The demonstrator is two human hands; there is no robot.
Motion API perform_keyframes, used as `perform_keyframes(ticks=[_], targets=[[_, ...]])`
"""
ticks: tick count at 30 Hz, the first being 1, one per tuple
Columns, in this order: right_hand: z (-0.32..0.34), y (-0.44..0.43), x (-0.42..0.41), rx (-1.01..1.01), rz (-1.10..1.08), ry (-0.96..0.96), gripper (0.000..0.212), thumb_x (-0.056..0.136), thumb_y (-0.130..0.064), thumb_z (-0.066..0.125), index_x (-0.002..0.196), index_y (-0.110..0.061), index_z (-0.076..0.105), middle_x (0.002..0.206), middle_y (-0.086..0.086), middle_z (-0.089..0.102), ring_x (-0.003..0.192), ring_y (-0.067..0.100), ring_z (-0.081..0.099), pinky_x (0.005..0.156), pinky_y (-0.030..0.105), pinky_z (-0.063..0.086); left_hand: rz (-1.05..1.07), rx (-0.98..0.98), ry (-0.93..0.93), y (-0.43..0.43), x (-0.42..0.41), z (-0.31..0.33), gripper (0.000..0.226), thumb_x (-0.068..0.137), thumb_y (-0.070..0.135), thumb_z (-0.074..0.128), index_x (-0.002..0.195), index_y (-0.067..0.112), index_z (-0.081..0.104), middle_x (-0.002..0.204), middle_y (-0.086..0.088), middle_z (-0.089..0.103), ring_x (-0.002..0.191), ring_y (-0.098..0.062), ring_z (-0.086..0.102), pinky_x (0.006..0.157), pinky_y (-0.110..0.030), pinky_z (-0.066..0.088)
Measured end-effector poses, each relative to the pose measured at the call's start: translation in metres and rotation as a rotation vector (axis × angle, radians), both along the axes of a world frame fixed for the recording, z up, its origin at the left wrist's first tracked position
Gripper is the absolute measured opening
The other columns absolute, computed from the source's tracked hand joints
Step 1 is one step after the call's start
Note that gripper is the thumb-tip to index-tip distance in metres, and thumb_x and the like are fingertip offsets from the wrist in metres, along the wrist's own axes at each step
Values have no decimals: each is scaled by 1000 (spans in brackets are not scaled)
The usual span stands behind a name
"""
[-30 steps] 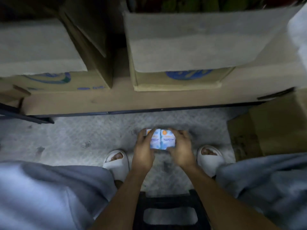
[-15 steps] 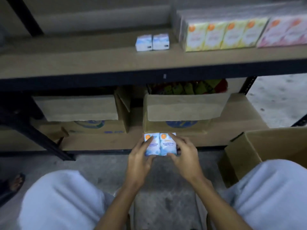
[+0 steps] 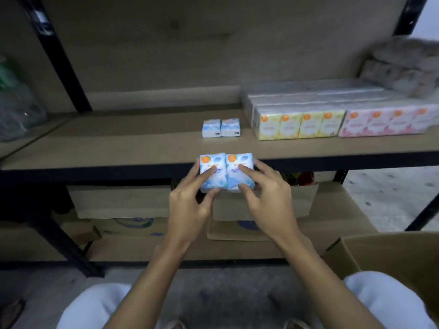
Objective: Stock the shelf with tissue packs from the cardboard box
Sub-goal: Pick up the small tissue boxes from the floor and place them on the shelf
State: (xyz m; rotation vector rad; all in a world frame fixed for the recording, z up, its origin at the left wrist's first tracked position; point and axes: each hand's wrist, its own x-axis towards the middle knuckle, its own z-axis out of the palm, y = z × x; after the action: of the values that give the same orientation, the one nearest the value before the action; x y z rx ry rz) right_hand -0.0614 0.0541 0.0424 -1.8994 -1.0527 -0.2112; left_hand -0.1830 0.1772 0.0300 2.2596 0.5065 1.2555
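While both hands clamp it, held pair [image 3: 235,180]: straight in front of shelved pair [image 3: 221,128], apart — long axes parallel.
Grip: L hand [image 3: 190,205] pinches its left half, R hand [image 3: 268,198] its right — equally near.

Left of the blue pair [image 3: 221,128], the shelf board [image 3: 118,148] lies bare as far as a black post [image 3: 61,62] and a plastic bag [image 3: 19,110]. It is also bare behind the pair and in front of it, up to the held packs [image 3: 226,170] at the rim. Just right of the pair, past a narrow gap, yellow packs [image 3: 300,125] and pink packs [image 3: 384,123] block the way.
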Motion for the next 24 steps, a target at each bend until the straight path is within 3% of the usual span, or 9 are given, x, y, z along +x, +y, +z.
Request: perform_keyframes(ticks=[3, 5, 9, 12, 16, 18, 19, 22, 24], targets=[[24, 20, 14, 3, 22, 8, 38, 89, -18, 66, 127, -19, 63, 143, 5, 49, 126, 21, 50, 104, 40, 45, -5, -40, 33, 17, 12, 27, 43, 81, 17, 75, 124, 18, 65, 140, -6, 53, 132, -10, 46, 104, -3, 28], [34, 34, 24, -12, 30, -1, 38, 91, -20, 65, 129, -19, 62, 146, 5, 46, 131, 19, 46, 106, 40, 44, 4, -66, 70, 31, 22, 40, 42, 82, 21, 75, 123, 21, 65, 140, 0, 54, 131, -8, 47, 104, -5, 30], [44, 58, 42, -103, 4, -24, 37, 92, -19, 62, 129, -16, 61, 147, 5, 44, 134, 17, 41, 111, 26, 33, 0, -88, 134, 53, 40, 54, 37, 84, 24, 73, 120, 21, 66, 129, 8, 61, 116, -6, 57, 94, -13, 41], [46, 69, 54, -154, 18, -4, 34, 93, -18, 60, 127, -13, 62, 143, 6, 47, 130, 16, 43, 103, 13, 26, 3, -97, 176, 65, 53, 56, 33, 83, 20, 73, 116, 20, 68, 128, 3, 63, 117, -3, 53, 89, -1, 32], [45, 78, 65, -195, 11, 10, 33, 94, -22, 58, 126, -13, 62, 138, 6, 52, 123, 13, 48, 92, 2, 24, 43, -171, 272, 79, 63, 51, 33, 84, 30, 72, 116, 27, 66, 128, 3, 63, 118, -13, 56, 86, -13, 35], [45, 80, 67, -211, 21, 37, 37, 94, -23, 59, 129, -12, 60, 142, 4, 47, 117, 10, 49, 81, -8, 27, 44, -158, 284, 83, 67, 52, 33, 83, 29, 73, 115, 26, 67, 130, 2, 62, 120, -14, 54, 86, -10, 33], [45, 81, 67, -220, 28, 35, 41, 93, -25, 61, 131, -12, 58, 145, 3, 44, 118, 9, 47, 84, -7, 29, 39, -146, 282, 85, 68, 52, 34, 83, 27, 74, 115, 24, 67, 132, 1, 60, 124, -14, 52, 87, -5, 29], [44, 83, 69, -270, 47, -33, 53, 87, -33, 67, 136, -15, 54, 149, 1, 39, 134, 14, 36, 110, 21, 26, 22, -155, 297, 89, 70, 53, 38, 81, 22, 76, 118, 19, 67, 142, 1, 49, 133, -9, 41, 95, -3, 21], [45, 83, 70, -291, 58, -50, 51, 88, -30, 67, 136, -17, 54, 148, 2, 42, 135, 15, 36, 108, 20, 24, 5, -152, 321, 91, 70, 53, 42, 79, 22, 78, 119, 18, 66, 140, 3, 49, 124, -1, 42, 94, -4, 22]])
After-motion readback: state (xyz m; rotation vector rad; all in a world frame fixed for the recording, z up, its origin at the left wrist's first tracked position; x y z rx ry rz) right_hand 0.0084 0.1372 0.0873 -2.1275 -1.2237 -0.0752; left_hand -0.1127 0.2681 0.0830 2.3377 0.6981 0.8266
